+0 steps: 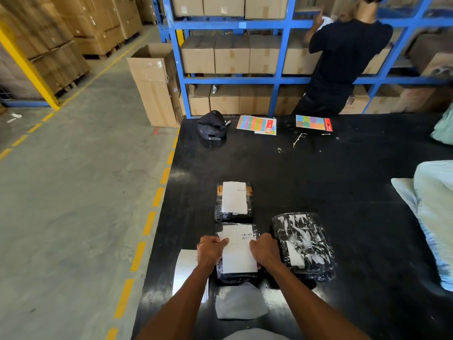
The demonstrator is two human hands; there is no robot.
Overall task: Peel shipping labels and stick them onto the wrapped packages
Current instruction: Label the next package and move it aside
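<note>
The shipping label [239, 253] is held on the nearest wrapped package [236, 276], its side edges pinched by the curled fingers of the left hand [211, 250] and right hand [265, 250]. A crease or skew could be set if one side were pressed down first on the slick wrap. A labelled package [234, 202] lies at 12 o'clock, an unlabelled package [304, 246] at 3, a label stack [185, 268] at 9 and a grey sheet [241, 303] at 6; nothing is judged obstructive.
</note>
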